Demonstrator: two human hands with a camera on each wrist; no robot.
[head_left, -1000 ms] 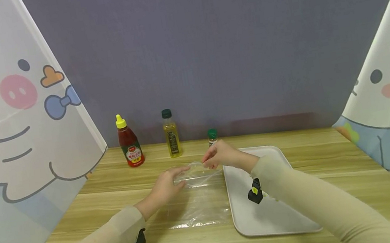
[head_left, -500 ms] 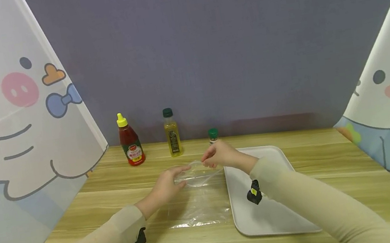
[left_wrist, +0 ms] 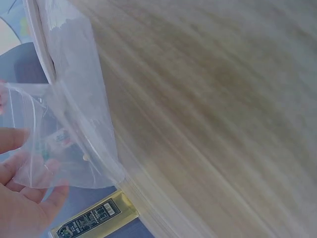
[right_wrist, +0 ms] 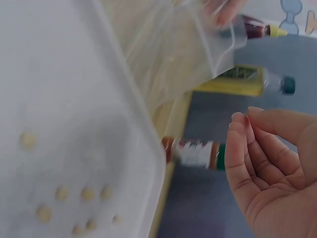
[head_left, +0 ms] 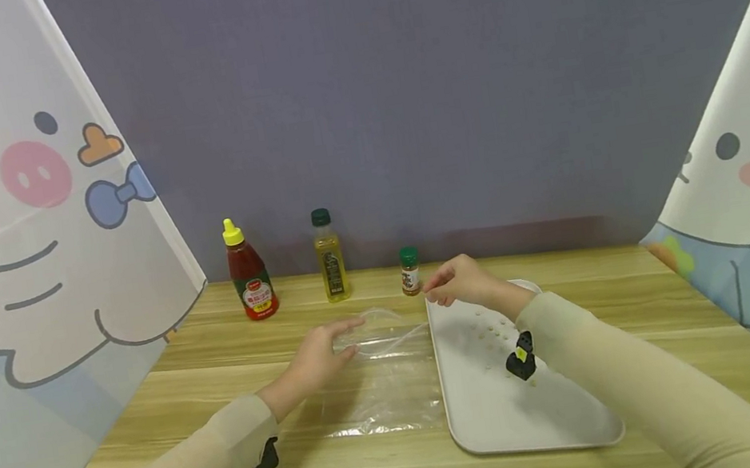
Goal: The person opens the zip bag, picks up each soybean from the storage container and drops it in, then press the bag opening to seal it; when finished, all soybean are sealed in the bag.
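A clear plastic zip bag (head_left: 381,399) lies flat on the wooden table, its mouth raised and spread. My left hand (head_left: 313,366) grips the mouth at its left side; in the left wrist view the fingers (left_wrist: 47,201) show through the film. Inside the bag is one small pale round piece (left_wrist: 85,157). Over the far left corner of a white tray (head_left: 492,431) hovers my right hand (head_left: 471,283). Its fingers (right_wrist: 237,148) are loosely curled, thumb tip close to the index tip, with nothing seen between. Several small pale round pieces (right_wrist: 87,193) are scattered on the tray.
Along the back stand a red ketchup bottle (head_left: 254,284) with a yellow tip, a bottle of yellow oil (head_left: 332,269) and a small green-capped spice jar (head_left: 411,277). The tray's left rim borders the bag. A grey panel (head_left: 356,107) rises behind the table.
My right hand has left the bag's mouth and moved right, over the tray, uncovering the spice jar and the tray's round pieces. The left hand stays at the bag.
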